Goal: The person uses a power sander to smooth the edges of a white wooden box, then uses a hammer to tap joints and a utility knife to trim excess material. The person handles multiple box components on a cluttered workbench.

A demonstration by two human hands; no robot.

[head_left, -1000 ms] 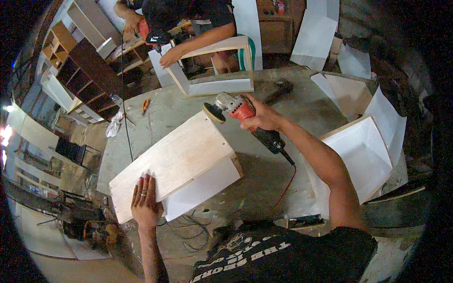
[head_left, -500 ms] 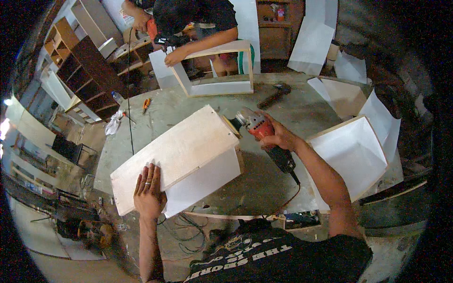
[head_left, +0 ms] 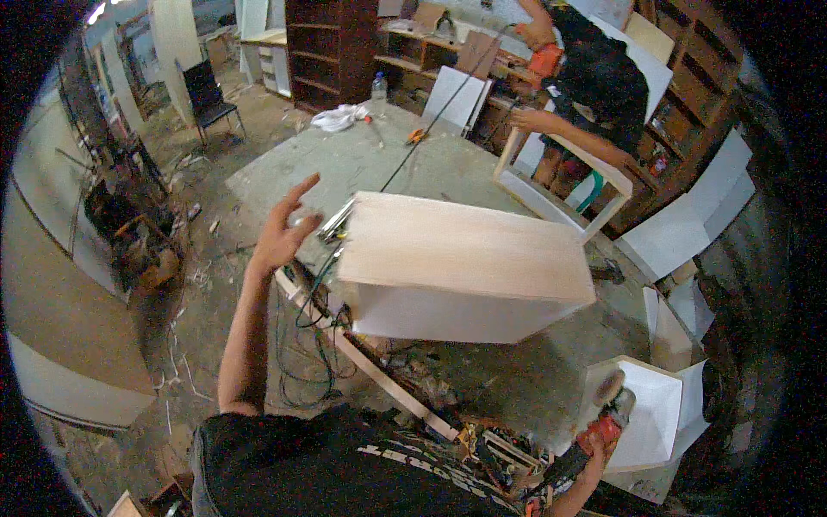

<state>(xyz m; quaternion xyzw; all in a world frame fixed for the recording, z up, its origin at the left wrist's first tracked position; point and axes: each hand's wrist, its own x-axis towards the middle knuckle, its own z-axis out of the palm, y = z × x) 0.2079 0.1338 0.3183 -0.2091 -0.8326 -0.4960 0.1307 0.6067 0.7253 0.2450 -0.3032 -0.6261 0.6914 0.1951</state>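
A pale wooden drawer box [head_left: 469,246] stands on the greenish worktable [head_left: 284,177], its plain wood side up and a white inner panel showing below. Off its left end my left hand [head_left: 286,233] hangs in the air, fingers spread, touching nothing. At the lower right my right hand [head_left: 594,461] grips a red and black angle grinder [head_left: 600,431]. Its round sanding disc [head_left: 608,388] is raised, apart from the box and in front of a second, white-lined drawer box [head_left: 642,409].
Across the table a co-worker holds a red power tool [head_left: 545,60] over an open wooden frame [head_left: 560,207]. Orange-handled pliers [head_left: 417,136], a white cloth [head_left: 340,118] and a bottle [head_left: 379,86] lie or stand toward the far left. Cables [head_left: 323,362] hang by the near edge.
My left hand has come off the box's top. The grinder has moved from the box's far end to the lower right. The view has turned left, and the box now lies more crosswise.
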